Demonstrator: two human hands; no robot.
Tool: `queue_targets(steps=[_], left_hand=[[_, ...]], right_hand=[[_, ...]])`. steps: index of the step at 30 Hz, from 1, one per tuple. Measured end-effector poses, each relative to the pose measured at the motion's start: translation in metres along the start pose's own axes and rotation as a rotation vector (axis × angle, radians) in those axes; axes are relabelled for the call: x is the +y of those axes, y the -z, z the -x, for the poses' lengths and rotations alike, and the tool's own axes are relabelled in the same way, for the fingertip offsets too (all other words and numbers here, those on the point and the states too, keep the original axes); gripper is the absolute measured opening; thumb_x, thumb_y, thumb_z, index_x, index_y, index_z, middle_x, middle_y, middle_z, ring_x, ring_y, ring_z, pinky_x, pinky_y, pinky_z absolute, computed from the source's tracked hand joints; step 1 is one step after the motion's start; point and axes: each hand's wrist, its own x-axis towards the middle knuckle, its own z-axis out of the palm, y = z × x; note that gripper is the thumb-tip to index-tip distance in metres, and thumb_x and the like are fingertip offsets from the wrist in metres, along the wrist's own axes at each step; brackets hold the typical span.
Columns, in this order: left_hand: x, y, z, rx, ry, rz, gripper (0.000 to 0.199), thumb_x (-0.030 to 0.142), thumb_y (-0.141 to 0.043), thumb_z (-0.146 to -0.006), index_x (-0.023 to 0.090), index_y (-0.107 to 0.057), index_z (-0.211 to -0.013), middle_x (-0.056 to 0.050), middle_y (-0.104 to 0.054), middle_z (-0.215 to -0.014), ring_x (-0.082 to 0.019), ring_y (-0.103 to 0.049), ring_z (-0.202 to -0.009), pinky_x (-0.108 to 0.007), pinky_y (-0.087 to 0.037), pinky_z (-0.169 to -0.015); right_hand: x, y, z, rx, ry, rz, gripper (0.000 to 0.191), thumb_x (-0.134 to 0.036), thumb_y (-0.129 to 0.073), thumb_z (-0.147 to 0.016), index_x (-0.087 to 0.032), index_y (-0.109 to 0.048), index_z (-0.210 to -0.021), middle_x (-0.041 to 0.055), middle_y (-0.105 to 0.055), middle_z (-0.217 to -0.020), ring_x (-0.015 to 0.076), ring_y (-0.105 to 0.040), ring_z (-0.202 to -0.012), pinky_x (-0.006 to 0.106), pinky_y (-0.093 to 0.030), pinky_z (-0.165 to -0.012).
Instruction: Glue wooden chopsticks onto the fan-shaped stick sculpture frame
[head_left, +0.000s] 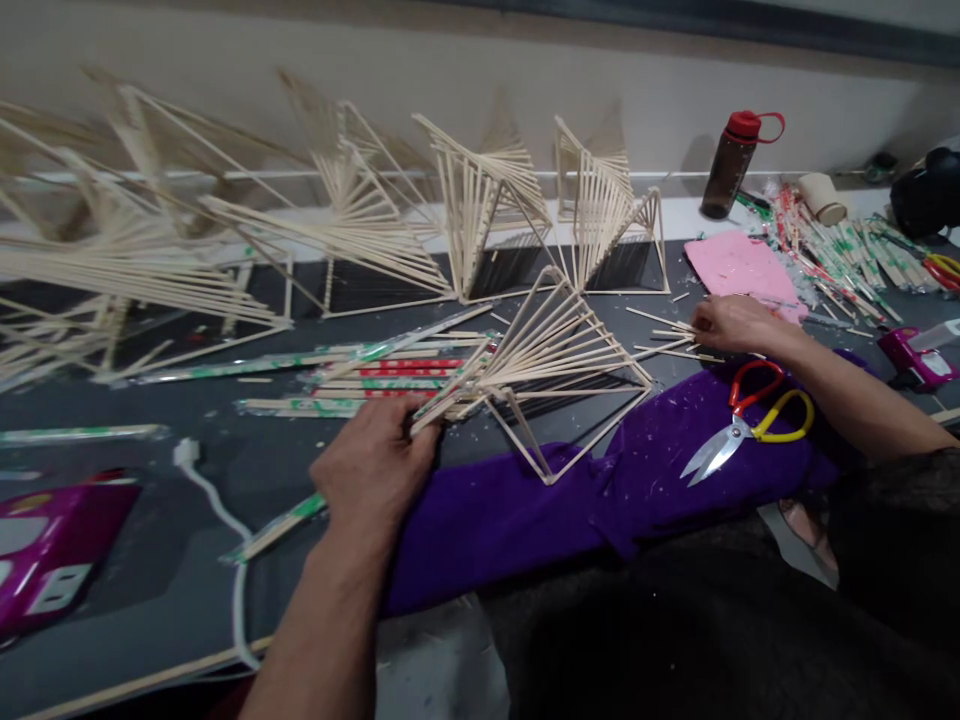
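Observation:
My left hand point(382, 455) is closed around the end of some thin wooden sticks point(454, 390), at the left side of a fan-shaped stick frame point(559, 350). Whether those sticks belong to the frame or are loose I cannot tell. To the right, my right hand point(731, 325) has its fingers bent down on several short loose wooden sticks point(671, 340), which poke out leftward from under the fingertips. Paper-wrapped chopsticks point(375, 385) in red and green wrappers lie behind my left hand. Red-and-yellow-handled scissors point(739, 430) rest on a purple cloth point(510, 530) near my right forearm.
Several finished-looking stick frames point(480, 220) stand along the wall. At the back right are a dark bottle point(729, 170), a pink cloth point(739, 265), a paper cup point(821, 198) and more wrapped chopsticks point(840, 255). Magenta devices point(67, 540) and a white cable point(225, 510) also lie here.

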Motion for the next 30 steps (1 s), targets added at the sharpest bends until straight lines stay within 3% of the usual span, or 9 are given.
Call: queue_targets(steps=[4, 10, 16, 22, 30], left_hand=[[0.000, 0.000, 0.000, -0.015, 0.016, -0.010, 0.034, 0.044, -0.047, -0.092, 0.019, -0.068, -0.104, -0.010, -0.072, -0.105, -0.023, -0.064, -0.098, -0.028, -0.041, -0.070], [-0.001, 0.000, 0.000, -0.009, 0.009, 0.003, 0.037, 0.047, -0.045, -0.093, 0.019, -0.068, -0.103, -0.009, -0.072, -0.104, -0.023, -0.063, -0.096, -0.028, -0.040, -0.070], [-0.002, 0.001, 0.001, -0.021, 0.008, -0.002, 0.037, 0.046, -0.047, -0.092, 0.018, -0.068, -0.105, -0.010, -0.072, -0.106, -0.023, -0.063, -0.097, -0.028, -0.040, -0.070], [-0.002, 0.000, 0.000, -0.038, 0.027, -0.009, 0.038, 0.046, -0.046, -0.092, 0.018, -0.069, -0.105, -0.010, -0.072, -0.106, -0.023, -0.064, -0.096, -0.028, -0.040, -0.070], [0.002, 0.004, -0.001, -0.070, 0.045, -0.024, 0.044, 0.048, -0.044, -0.092, 0.016, -0.069, -0.109, -0.012, -0.072, -0.106, -0.026, -0.065, -0.101, -0.030, -0.042, -0.071]], right_hand=[[-0.004, 0.000, -0.002, -0.011, -0.008, 0.049, 0.032, -0.029, -0.042, -0.096, -0.018, -0.070, -0.109, 0.0146, -0.072, -0.114, 0.0242, -0.068, -0.094, 0.030, -0.040, -0.065], [0.002, 0.012, 0.002, -0.141, 0.074, 0.033, 0.033, -0.028, -0.059, -0.082, -0.022, -0.068, -0.113, 0.0092, -0.074, -0.107, 0.0258, -0.069, -0.091, 0.029, -0.040, -0.063], [-0.009, 0.003, -0.001, -0.070, -0.019, 0.103, 0.030, -0.024, -0.052, -0.084, -0.015, -0.067, -0.109, 0.0175, -0.073, -0.110, 0.0294, -0.069, -0.092, 0.033, -0.042, -0.064], [0.004, -0.002, -0.005, -0.095, -0.061, 0.073, 0.031, -0.020, -0.052, -0.085, -0.016, -0.063, -0.114, 0.0158, -0.074, -0.102, 0.0276, -0.070, -0.088, 0.031, -0.040, -0.063], [0.002, 0.016, 0.009, -0.044, 0.013, 0.065, 0.025, -0.021, -0.048, -0.088, -0.013, -0.066, -0.104, 0.0178, -0.072, -0.109, 0.0268, -0.067, -0.096, 0.032, -0.042, -0.073]])
